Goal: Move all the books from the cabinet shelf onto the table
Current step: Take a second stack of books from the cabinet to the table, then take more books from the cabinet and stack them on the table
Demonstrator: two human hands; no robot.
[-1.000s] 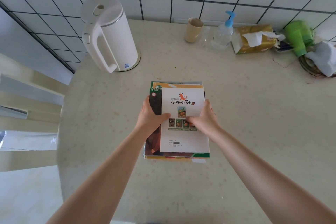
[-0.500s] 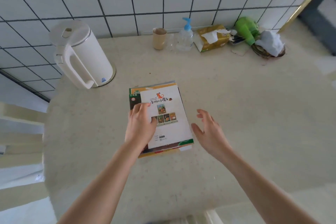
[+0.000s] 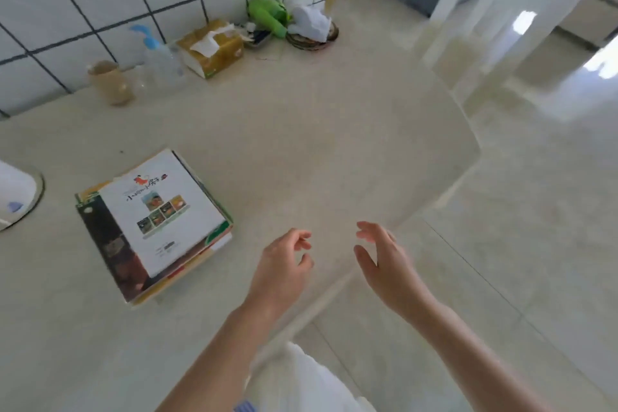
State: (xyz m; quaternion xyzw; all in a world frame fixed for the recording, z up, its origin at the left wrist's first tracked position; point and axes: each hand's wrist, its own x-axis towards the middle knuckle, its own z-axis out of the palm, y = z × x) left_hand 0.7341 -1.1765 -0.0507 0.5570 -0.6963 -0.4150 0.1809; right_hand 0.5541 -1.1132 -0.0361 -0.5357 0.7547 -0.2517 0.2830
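A stack of thin books (image 3: 157,221) lies flat on the beige table (image 3: 301,150), left of centre, with a white cover and small pictures on top. My left hand (image 3: 284,264) hovers to the right of the stack, apart from it, fingers loosely curled and holding nothing. My right hand (image 3: 384,257) is further right, over the table's rounded edge, fingers spread and holding nothing. No cabinet shelf is in view.
A white kettle base (image 3: 16,197) sits at the left edge. Along the tiled wall stand a cup (image 3: 110,82), a pump bottle (image 3: 160,57), a tissue pack (image 3: 212,47), a green object (image 3: 267,12) and a white cloth (image 3: 312,22). Pale floor and a white chair (image 3: 495,20) lie to the right.
Both hands have let go of the book stack and moved right, off it. The view has swung right, so the stack and kettle now sit at the left.
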